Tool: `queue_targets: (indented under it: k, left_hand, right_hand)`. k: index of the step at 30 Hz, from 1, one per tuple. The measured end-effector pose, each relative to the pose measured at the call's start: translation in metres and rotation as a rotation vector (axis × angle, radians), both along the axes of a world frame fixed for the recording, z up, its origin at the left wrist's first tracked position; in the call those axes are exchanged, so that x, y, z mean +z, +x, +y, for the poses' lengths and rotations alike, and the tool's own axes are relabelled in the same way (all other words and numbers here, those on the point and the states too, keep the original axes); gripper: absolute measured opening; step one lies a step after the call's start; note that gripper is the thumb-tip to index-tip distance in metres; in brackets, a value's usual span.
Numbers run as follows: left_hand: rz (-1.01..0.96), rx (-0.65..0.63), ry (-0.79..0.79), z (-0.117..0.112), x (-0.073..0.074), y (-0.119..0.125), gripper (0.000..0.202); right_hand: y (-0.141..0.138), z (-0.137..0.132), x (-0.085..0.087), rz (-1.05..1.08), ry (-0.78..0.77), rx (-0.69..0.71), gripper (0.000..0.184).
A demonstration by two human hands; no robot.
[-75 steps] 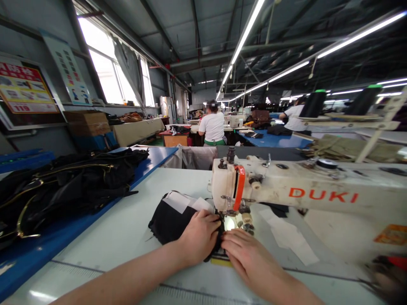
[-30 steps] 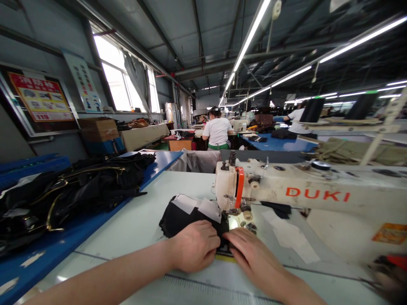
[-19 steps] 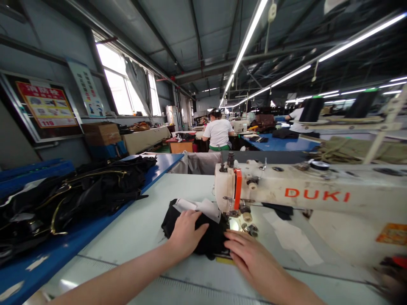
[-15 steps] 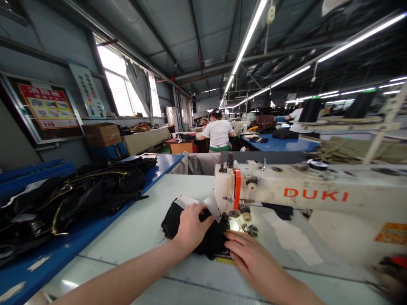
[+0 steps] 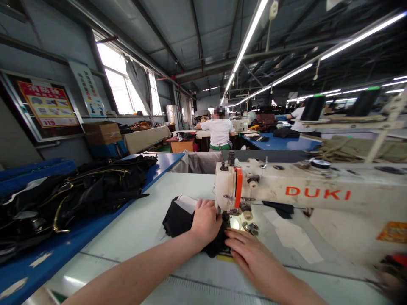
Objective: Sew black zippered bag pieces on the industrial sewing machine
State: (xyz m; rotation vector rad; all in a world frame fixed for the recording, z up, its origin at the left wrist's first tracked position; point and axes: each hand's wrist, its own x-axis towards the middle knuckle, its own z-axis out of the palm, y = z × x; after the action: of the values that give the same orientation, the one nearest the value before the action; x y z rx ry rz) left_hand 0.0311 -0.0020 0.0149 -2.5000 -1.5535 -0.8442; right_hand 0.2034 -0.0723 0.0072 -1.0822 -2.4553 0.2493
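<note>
Black fabric lies bunched on the pale sewing table, its right part under the head of a white sewing machine. A white piece rests along the fabric's far edge. My left hand is on the fabric close to the needle area, fingers curled down and closed on the cloth; the fingertips are partly hidden. Flat beside the presser area lies my right hand, fingers stretched and close together, fingertips touching the fabric's right edge. The needle itself cannot be made out.
Black pieces with gold zippers are heaped on a blue table at left. White strips lie under the machine arm. Thread cones stand at right. A person in a white shirt sits ahead.
My left hand has slid right, towards the needle, and its fingers have drawn in. The white piece near the machine head is now covered. My right hand has hardly moved.
</note>
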Motion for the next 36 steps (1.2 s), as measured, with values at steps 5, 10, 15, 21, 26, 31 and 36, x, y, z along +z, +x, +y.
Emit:
queue_targets:
  k: [5, 10, 15, 21, 26, 31, 36]
  left_hand:
    - [-0.014, -0.07, 0.014, 0.005, -0.005, -0.01, 0.011]
    - [-0.051, -0.122, 0.05, 0.004, -0.007, -0.023, 0.024]
    - [-0.001, -0.215, 0.082, 0.004, -0.008, -0.023, 0.021]
    - [0.144, -0.468, 0.112, -0.001, -0.005, -0.026, 0.026]
    - [0.231, -0.62, 0.152, -0.004, -0.002, -0.034, 0.028]
    - [0.35, -0.738, 0.234, 0.001, -0.003, -0.037, 0.028]
    - [0.436, -0.707, 0.25, 0.002, -0.002, -0.036, 0.023]
  right_hand:
    - [0.0, 0.0, -0.001, 0.007, 0.004, -0.001, 0.03]
    - [-0.003, -0.002, 0.003, -0.048, 0.001, 0.002, 0.032]
    - [-0.006, -0.002, 0.005, -0.124, 0.018, 0.01, 0.035]
    - [-0.006, -0.005, 0.008, -0.114, -0.006, 0.001, 0.036]
    - [-0.007, -0.005, 0.008, -0.079, -0.006, 0.005, 0.033]
    - [-0.009, -0.005, 0.009, -0.08, -0.005, 0.001, 0.032]
    - [-0.01, -0.006, 0.007, -0.102, -0.007, 0.004, 0.037]
